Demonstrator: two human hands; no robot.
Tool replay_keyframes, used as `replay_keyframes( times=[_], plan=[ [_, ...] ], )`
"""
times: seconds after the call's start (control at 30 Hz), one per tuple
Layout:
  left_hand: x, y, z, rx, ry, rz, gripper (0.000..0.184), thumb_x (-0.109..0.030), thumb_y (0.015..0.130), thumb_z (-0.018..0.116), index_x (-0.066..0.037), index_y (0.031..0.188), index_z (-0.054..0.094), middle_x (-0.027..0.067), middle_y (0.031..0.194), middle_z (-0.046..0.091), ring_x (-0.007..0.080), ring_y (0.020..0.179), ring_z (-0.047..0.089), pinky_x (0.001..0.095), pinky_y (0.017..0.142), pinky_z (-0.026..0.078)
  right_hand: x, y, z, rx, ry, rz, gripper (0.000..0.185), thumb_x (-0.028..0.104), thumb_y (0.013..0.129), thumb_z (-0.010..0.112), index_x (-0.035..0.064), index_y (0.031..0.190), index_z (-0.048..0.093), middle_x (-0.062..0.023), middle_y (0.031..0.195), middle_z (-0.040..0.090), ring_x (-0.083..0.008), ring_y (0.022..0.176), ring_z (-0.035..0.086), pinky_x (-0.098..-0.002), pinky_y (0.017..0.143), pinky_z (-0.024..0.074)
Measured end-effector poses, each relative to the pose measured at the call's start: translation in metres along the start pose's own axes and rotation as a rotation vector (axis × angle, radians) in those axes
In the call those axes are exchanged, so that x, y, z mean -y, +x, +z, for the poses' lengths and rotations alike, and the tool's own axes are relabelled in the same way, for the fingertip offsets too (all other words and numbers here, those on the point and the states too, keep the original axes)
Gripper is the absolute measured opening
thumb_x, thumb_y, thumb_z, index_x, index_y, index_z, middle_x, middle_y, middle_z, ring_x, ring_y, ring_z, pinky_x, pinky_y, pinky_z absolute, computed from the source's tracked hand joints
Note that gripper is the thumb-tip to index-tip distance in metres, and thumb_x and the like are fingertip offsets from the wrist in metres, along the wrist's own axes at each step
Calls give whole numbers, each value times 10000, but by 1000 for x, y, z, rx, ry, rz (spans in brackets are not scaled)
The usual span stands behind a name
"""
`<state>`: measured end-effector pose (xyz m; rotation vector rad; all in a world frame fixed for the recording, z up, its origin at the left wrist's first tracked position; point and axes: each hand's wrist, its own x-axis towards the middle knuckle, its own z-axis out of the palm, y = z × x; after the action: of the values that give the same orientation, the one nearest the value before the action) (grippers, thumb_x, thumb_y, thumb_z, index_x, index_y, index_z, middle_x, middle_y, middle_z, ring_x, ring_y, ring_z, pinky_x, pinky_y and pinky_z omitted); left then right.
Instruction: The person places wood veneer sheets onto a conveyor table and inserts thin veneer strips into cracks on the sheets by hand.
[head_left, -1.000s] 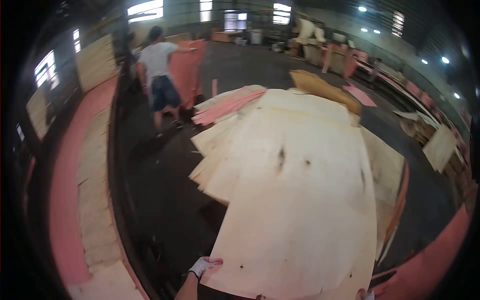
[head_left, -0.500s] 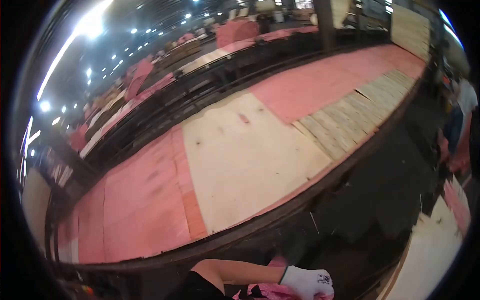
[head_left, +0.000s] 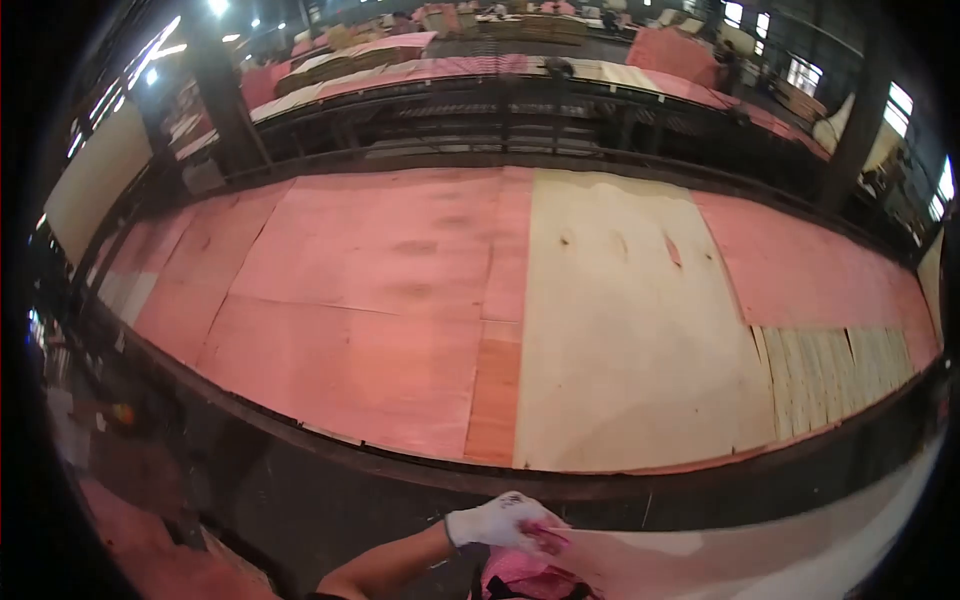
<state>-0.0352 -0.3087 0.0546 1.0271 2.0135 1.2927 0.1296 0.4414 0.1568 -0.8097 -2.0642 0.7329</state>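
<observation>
My left hand, in a white glove with pink stains, is closed on the left edge of a pale veneer sheet at the bottom of the view. The sheet stretches away to the lower right, in front of the long table. My right hand does not show. Across the table lie pink sheets, with one large pale sheet among them, right of the middle. Narrow pale strips lie side by side at the table's right end, below another pink sheet.
Behind the table runs a dark frame with another row of pink and pale sheets. Dark posts rise at both sides. A pale board leans at the far left. Pink sheets lie low at the left.
The view has swung from the veneer pile and a co-worker round to the long table. My left hand still grips a pale sheet, now beside the table. My right hand has left the view.
</observation>
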Motion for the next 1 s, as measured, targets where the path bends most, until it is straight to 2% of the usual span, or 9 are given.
replay_keyframes(
  times=[0.1, 0.2, 0.37, 0.5, 0.6, 0.83, 0.9, 0.97, 1.0],
  plan=[
    [20, -79, -43, -214, 102, -303, 515, -353, 838, 774, -66, 1253, 667, 112, 1131, 719, 244, 995, 693, 383, 868, 534, -18, -85, 65, 148, 82, 159, 449, 320, 937, 684, 38, 1281, 626, -124, 1148, 671, -233, 888, 606, -369, 738, 503],
    [40, -148, -57, -560, -906, -228, 327, -121, 918, 713, 35, 1199, 660, 114, 1150, 717, 197, 1077, 669, 351, 908, 543, -40, -161, 134, 338, 169, 331, 431, 304, 939, 686, 40, 1275, 632, -121, 1137, 674, -225, 866, 609, -364, 721, 506],
    [89, -239, -87, -1029, -821, -142, 392, 104, 819, 641, 13, 1200, 659, 145, 1190, 689, 207, 1066, 656, 349, 920, 517, -38, -207, 268, 682, 373, 453, 402, 276, 942, 689, 44, 1266, 642, -115, 1118, 679, -213, 830, 615, -356, 692, 511],
    [122, -286, -120, -1414, -629, -447, 406, 197, 762, 609, 41, 1135, 640, 133, 1157, 697, 256, 1109, 667, 378, 991, 529, -13, -201, 427, 955, 620, 399, 395, 243, 952, 660, 46, 1292, 621, -103, 1082, 678, -190, 749, 606, -321, 590, 514],
    [133, -312, -154, -1557, -725, -308, 407, 172, 772, 643, 45, 1159, 647, 133, 1114, 712, 250, 1059, 685, 359, 953, 550, -23, -213, 527, 1144, 635, 740, 457, 218, 917, 714, 100, 1333, 567, -48, 951, 666, -147, 698, 596, -273, 570, 497],
    [229, -403, -205, -1503, -273, -882, 187, 35, 818, 683, 42, 1005, 679, 100, 936, 736, 191, 877, 704, 316, 795, 570, -97, -334, 602, 963, 1117, 1272, 387, 347, 942, 501, -1, 1068, 612, -110, 1024, 652, -263, 841, 628, -320, 665, 581],
    [321, -440, -206, -1692, -923, -439, 185, 55, 799, 686, 36, 983, 676, 95, 898, 722, 189, 808, 685, 321, 739, 566, -61, -372, 587, 923, 833, 926, 271, 275, 922, 536, 18, 956, 617, -84, 930, 645, -229, 732, 616, -301, 610, 564],
    [293, -432, -228, -1507, -338, -997, 222, 133, 774, 647, 45, 978, 648, 116, 911, 709, 220, 767, 675, 345, 709, 580, -11, -426, 567, 865, 491, 642, 183, 203, 903, 572, 37, 844, 621, -58, 835, 637, -194, 623, 603, -282, 556, 548],
    [318, -453, -229, -1554, -426, -867, 264, 178, 747, 626, 49, 978, 643, 121, 919, 706, 225, 748, 668, 355, 688, 586, 95, -432, 546, 709, 541, 924, 135, 111, 843, 616, 75, 724, 564, -27, 810, 614, -175, 570, 555, -266, 495, 486]
  ],
)
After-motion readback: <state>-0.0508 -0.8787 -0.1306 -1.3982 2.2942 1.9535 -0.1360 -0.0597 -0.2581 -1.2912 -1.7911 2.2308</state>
